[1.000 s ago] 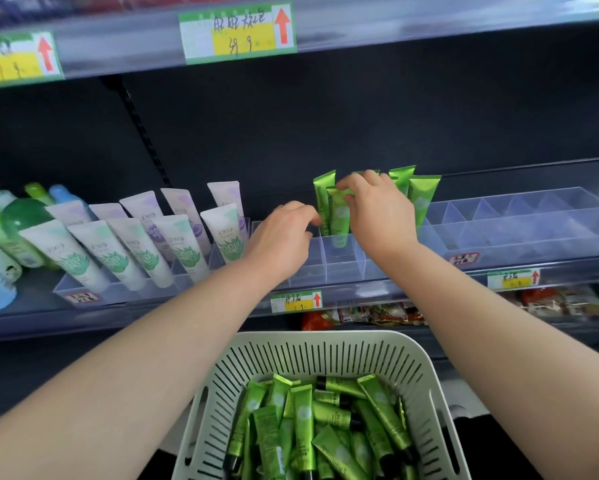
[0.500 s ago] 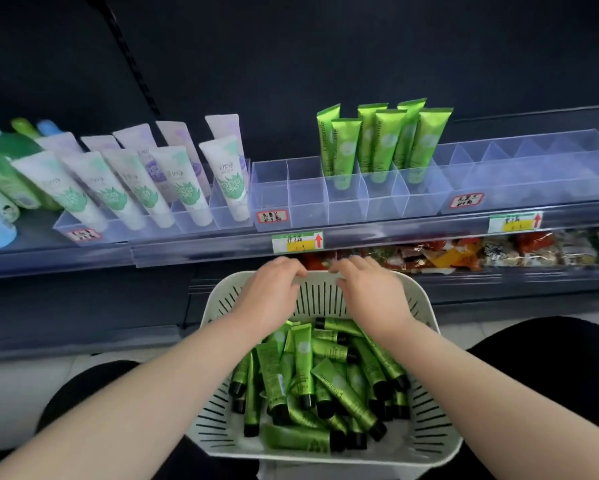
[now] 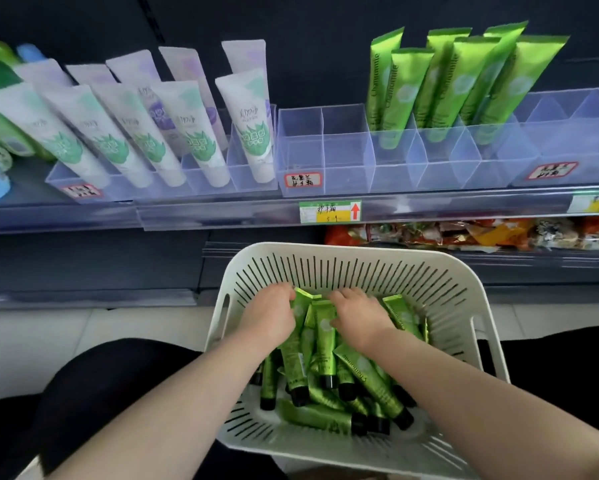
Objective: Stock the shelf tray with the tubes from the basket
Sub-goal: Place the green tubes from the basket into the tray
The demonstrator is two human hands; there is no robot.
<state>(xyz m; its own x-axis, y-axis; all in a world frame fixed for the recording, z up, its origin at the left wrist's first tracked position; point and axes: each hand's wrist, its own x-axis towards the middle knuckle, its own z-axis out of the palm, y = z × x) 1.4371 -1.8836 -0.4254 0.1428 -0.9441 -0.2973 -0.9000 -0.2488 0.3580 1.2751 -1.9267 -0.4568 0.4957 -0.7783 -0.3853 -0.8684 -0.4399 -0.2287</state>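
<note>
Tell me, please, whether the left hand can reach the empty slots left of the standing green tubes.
Probably yes: the left hand is in the basket among the tubes, the empty slots stand open-topped up ahead, and nothing lies between.

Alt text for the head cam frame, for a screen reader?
The left hand and right hand reach into a white basket of green tubes, fingers down among them; grip unclear. Above, several matching tubes stand in a clear shelf tray, its left cells empty; white tubes fill the tray beside it.
</note>
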